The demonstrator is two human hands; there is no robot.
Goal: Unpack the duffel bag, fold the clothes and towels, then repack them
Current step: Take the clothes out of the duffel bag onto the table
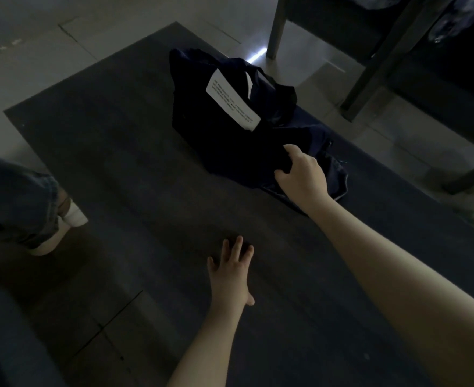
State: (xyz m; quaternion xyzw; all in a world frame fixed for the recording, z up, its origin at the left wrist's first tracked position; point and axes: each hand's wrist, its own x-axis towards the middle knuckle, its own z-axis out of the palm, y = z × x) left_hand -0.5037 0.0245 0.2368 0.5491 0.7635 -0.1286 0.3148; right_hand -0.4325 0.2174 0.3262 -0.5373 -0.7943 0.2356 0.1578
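Mat (118,152), dark, covers the floor. Duffel bag (216,129) sits at its one o'clock. Blue garment (333,174) lies crumpled at the bag's four o'clock. Right grip (302,177) curls round the bag's five o'clock edge. Left grip (231,270) rests flat on the mat, fingers straight, holding nothing. White label (231,100) lies atop the bag.

The right hand (302,177) grips the duffel bag (224,129), left hand (231,270) open over mat (118,163).

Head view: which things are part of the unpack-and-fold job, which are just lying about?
Job: duffel bag, blue cloth beside it, right hand gripping the bag's near edge, left hand open over the mat.
Lying about: paper label on the bag, furniture legs, tiled floor.
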